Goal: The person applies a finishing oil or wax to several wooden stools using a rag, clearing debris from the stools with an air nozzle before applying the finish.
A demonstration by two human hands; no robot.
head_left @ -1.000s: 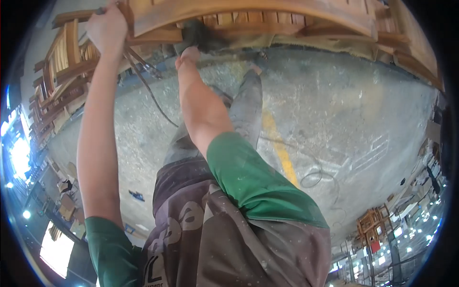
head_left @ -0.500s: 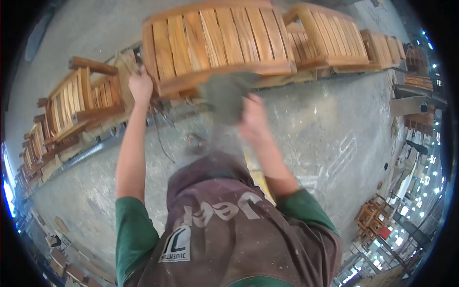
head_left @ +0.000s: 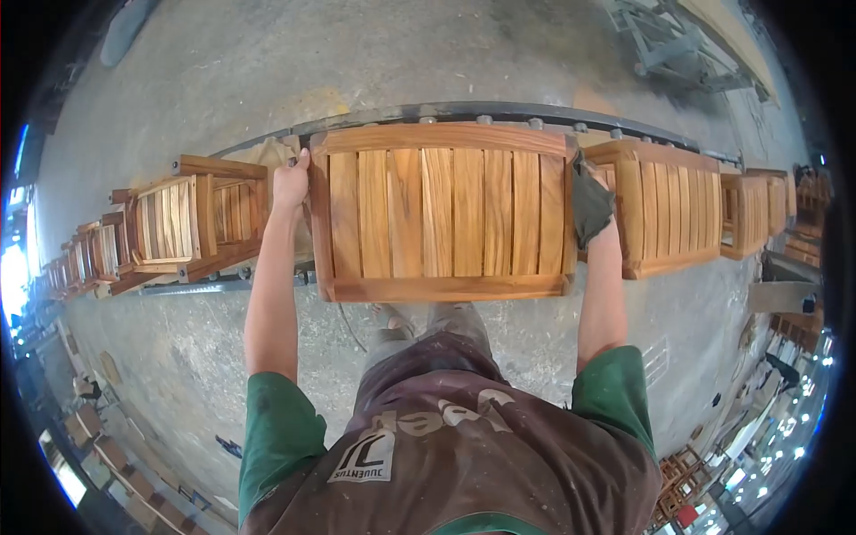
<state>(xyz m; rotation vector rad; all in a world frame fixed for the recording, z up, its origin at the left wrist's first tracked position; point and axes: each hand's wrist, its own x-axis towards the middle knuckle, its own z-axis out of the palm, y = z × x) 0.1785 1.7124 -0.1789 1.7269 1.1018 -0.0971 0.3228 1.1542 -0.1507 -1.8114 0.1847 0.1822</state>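
Note:
A slatted wooden chair seat [head_left: 443, 214] lies flat in front of me, seen from above. My left hand [head_left: 291, 185] grips its left side rail. My right hand [head_left: 590, 207] is on its right side rail, covered by a dark grey cloth [head_left: 588, 198] pressed between hand and wood. Both arms are stretched forward, in green sleeves, over a dusty brown apron [head_left: 446, 446].
More wooden chairs stand in a row to the left [head_left: 192, 223] and to the right [head_left: 664, 205] along a metal rail [head_left: 464, 111]. The floor [head_left: 223, 71] is bare concrete. Stacked furniture and lights show at the lower right [head_left: 687, 473].
My view has risen from under the chair to above it. My right hand, with the cloth, moved from the front edge to the right rail; my left hand stays on the left side.

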